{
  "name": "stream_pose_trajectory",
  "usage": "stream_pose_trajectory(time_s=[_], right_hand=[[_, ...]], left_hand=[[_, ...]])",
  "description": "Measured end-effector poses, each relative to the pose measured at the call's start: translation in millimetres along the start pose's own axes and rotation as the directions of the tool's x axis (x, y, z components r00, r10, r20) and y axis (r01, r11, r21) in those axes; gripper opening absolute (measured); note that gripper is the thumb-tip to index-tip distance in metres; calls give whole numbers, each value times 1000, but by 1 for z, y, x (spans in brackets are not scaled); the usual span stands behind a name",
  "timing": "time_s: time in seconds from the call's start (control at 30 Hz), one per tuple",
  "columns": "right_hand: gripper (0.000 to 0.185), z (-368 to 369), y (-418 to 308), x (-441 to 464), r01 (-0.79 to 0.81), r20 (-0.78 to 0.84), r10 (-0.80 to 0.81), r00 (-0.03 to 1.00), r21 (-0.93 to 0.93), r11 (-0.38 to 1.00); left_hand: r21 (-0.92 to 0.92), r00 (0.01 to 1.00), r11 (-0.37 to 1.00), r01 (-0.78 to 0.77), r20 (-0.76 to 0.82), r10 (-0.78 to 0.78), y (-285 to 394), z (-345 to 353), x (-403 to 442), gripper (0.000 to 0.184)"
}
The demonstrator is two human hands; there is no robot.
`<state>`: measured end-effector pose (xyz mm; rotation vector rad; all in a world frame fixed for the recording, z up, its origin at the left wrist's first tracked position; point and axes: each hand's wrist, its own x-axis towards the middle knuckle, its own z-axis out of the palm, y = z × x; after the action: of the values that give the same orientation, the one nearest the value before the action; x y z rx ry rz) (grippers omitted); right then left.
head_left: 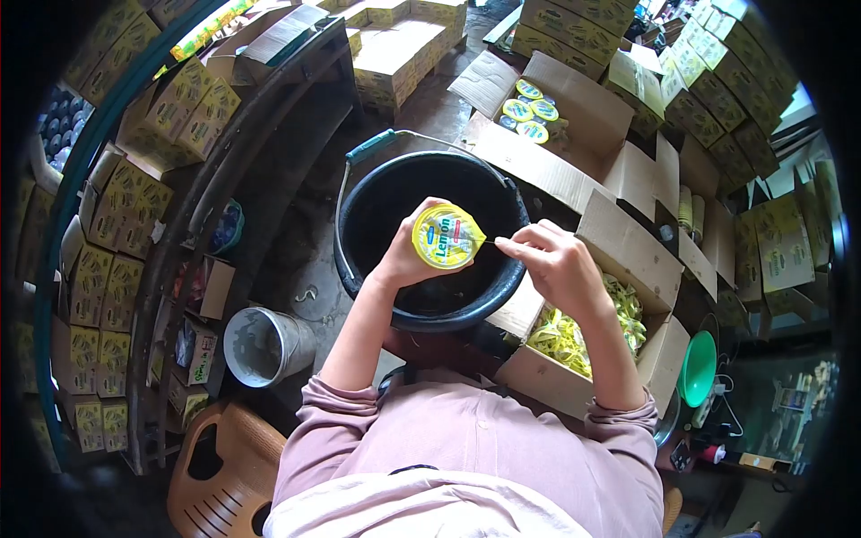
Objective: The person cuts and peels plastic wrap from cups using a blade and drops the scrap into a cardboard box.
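Observation:
In my left hand (pixel 401 254) is a round tub (pixel 446 237) with a yellow lid that reads "Lemon". The fingers wrap its side, and it is over the black bucket (pixel 395 305). My right hand (pixel 553 264) is closed in a pinch at the lid's right edge. From its fingertips a thin dark strip or tool (pixel 491 240) reaches to the lid's rim; its exact kind is unclear. Below my right forearm stands an open cardboard box (pixel 664 354) holding a heap of yellow strips (pixel 569 341).
Several yellow-lidded tubs (pixel 533 131) sit in an open carton (pixel 583 117) ahead. A grey pail (pixel 296 348) stands left of me, near an orange-brown plastic chair (pixel 238 453). Printed cartons (pixel 117 215) fill the left shelves. A green bowl (pixel 698 368) is at the right.

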<state>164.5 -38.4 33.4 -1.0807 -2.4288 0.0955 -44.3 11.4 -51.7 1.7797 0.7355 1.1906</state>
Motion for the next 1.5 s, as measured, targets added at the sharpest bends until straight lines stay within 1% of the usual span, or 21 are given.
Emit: stream_pose_trajectory(time_s=[0.07,0.13,0.2,0.23,0.27,0.3,0.33,0.37,0.4,0.43,0.5,0.6,0.7,0.8,0.9,1.0,1.43,1.5], right_hand=[[32,-6,7,-4,-18,-15,17,1000,-22,1000],[30,-7,10,-5,-56,-111,60,992,47,997],[30,-7,9,-6,-117,-189,136,972,113,987],[29,-6,6,-3,-131,-251,171,953,169,977],[28,-3,3,0,-176,-271,236,933,228,958],[28,1,-2,1,-219,-285,301,910,288,932],[27,6,-7,3,-258,-294,366,883,348,901],[25,11,-13,7,-260,-310,399,863,403,877],[24,17,-16,8,-263,-296,408,864,426,866],[23,23,-21,10,-265,-285,410,866,432,862],[22,38,-27,13,-251,-286,413,864,467,848],[21,46,-35,18,-270,-275,413,868,436,858],[21,49,-40,23,-326,-228,460,858,451,831],[21,51,-40,26,-341,-218,466,858,438,832],[21,53,-40,29,-344,-217,468,856,436,832],[26,60,-37,28,-325,-245,445,862,407,854],[22,57,-40,28,-311,-244,393,886,317,896],[22,58,-39,27,-304,-247,387,888,316,899]], left_hand=[[50,1000,998,23,-22,-22,2,-1,1,65],[98,997,995,21,-71,-14,5,-2,1,65],[120,998,993,11,-69,-3,2,-1,-1,64],[132,997,991,-3,-73,13,-2,0,-2,64],[144,997,989,-17,-77,29,-7,2,-3,64],[145,997,988,-46,-49,54,-10,1,-5,65],[115,998,993,-22,-54,29,-12,3,-6,65],[85,998,996,2,-59,3,-14,6,-6,65],[55,998,998,25,-63,-21,-14,8,-5,66],[65,998,997,32,-50,-29,-12,9,-5,70],[83,999,996,9,-44,-5,-10,8,-4,69],[110,999,994,13,-39,-8,-3,7,-3,69],[145,999,989,26,-48,-19,-1,6,-3,68],[155,998,987,33,-53,-25,1,5,-3,69],[155,998,987,41,-49,-34,-1,5,-3,70],[162,998,986,43,-52,-35,-2,5,-3,71],[168,997,984,54,-58,-45,-2,6,-5,72],[142,996,988,68,-62,-60,-2,6,-5,71]])
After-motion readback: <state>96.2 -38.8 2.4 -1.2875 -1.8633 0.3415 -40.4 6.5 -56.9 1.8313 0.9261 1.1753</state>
